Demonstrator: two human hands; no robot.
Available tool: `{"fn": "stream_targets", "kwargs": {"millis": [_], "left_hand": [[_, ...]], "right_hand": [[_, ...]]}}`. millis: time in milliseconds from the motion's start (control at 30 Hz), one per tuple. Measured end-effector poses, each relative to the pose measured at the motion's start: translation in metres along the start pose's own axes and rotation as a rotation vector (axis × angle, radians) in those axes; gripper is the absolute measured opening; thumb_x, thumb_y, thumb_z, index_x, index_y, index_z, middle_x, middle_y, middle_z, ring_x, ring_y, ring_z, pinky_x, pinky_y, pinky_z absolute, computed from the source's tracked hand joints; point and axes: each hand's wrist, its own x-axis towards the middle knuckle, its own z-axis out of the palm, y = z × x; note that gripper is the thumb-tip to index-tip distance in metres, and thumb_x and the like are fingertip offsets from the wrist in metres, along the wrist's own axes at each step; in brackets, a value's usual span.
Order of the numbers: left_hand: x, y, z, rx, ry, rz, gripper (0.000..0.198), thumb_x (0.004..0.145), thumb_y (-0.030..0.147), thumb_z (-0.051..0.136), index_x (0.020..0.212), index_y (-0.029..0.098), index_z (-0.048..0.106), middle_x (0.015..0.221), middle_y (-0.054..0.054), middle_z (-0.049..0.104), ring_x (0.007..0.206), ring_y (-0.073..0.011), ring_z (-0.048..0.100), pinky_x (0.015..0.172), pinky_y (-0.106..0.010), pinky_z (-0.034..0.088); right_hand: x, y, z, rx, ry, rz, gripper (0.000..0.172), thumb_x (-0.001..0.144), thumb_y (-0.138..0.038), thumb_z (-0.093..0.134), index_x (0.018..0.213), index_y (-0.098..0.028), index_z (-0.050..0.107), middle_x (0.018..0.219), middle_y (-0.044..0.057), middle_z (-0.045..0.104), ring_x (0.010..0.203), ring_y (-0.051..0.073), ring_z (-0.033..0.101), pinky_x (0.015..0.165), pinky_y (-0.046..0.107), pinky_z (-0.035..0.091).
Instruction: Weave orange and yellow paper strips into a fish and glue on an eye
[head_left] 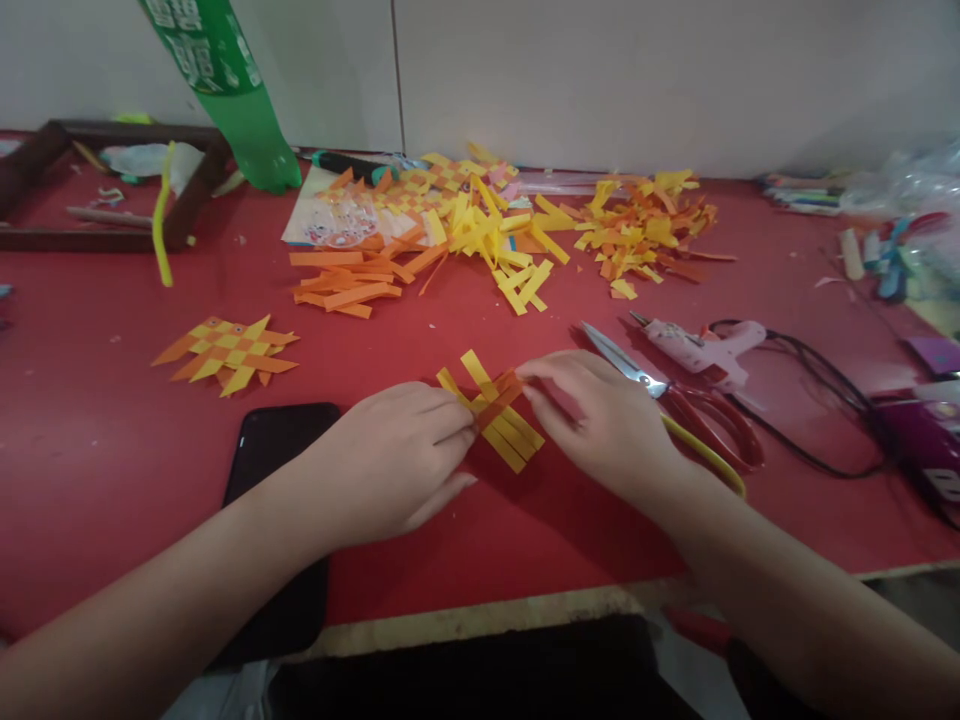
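A small weave of yellow and orange paper strips point(514, 438) lies on the red table between my hands, its yellow ends fanned toward me and up to the left. My left hand point(409, 455) has its fingers bent over the left edge of the weave, the fingertips partly hidden. With thumb and index finger, my right hand point(592, 415) pinches the orange strip point(504, 392) at the upper right of the weave. A woven orange and yellow paper fish point(229, 352) with small eyes lies to the left.
Behind are orange strips point(349, 285), yellow strips point(480, 230) and scraps point(649, 225). Scissors point(694, 405) and a pink glue gun point(705, 350) with its black cord lie right. A phone point(281, 440) is under my left forearm. A green bottle point(240, 110) stands by a brown frame point(169, 235).
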Motion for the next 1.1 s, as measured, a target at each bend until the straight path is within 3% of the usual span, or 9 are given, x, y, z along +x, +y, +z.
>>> {"fn": "stream_targets", "kwargs": {"millis": [167,467,767,1000,1100], "left_hand": [[-0.001,0.0,0.001,-0.005,0.008,-0.009,0.026,0.093,0.032,0.059,0.1,0.01,0.072,0.103,-0.015,0.072,0.092,-0.0294,0.069,0.081,-0.046,0.058],[-0.002,0.0,0.0,-0.019,-0.008,-0.006,0.03,0.094,0.032,0.056,0.106,0.009,0.071,0.106,-0.016,0.072,0.094,-0.0302,0.069,0.081,-0.046,0.058],[-0.002,-0.008,0.009,0.006,0.052,0.045,0.021,0.093,0.008,0.052,0.103,0.011,0.07,0.103,-0.011,0.074,0.094,-0.0252,0.069,0.08,-0.04,0.058],[-0.001,-0.013,0.011,-0.062,0.062,0.013,0.022,0.097,0.013,0.046,0.1,0.016,0.068,0.101,-0.008,0.073,0.092,-0.0215,0.067,0.083,-0.036,0.055],[0.0,-0.011,0.009,-0.116,0.042,-0.08,0.019,0.099,0.017,0.045,0.103,0.016,0.064,0.099,-0.008,0.071,0.088,-0.021,0.065,0.08,-0.035,0.053]], "right_hand": [[-0.001,-0.002,0.007,0.028,-0.07,0.015,0.02,0.093,-0.016,0.052,0.108,-0.022,0.064,0.102,0.007,0.074,0.096,0.022,0.069,0.082,0.037,0.056],[0.002,0.006,0.015,0.033,-0.036,-0.058,0.019,0.093,-0.015,0.053,0.101,-0.021,0.07,0.095,0.006,0.074,0.091,0.022,0.066,0.084,0.039,0.052],[0.004,0.0,0.015,0.037,-0.053,-0.047,0.021,0.091,-0.02,0.055,0.101,-0.018,0.073,0.097,0.008,0.07,0.092,0.023,0.062,0.086,0.04,0.05],[0.003,-0.004,0.015,-0.004,-0.076,0.012,0.02,0.088,-0.032,0.064,0.099,-0.018,0.072,0.099,0.008,0.07,0.094,0.024,0.062,0.086,0.04,0.049],[0.003,-0.004,0.015,-0.02,-0.087,0.017,0.021,0.087,-0.035,0.066,0.099,-0.019,0.072,0.1,0.008,0.07,0.094,0.024,0.062,0.086,0.04,0.049]]}}
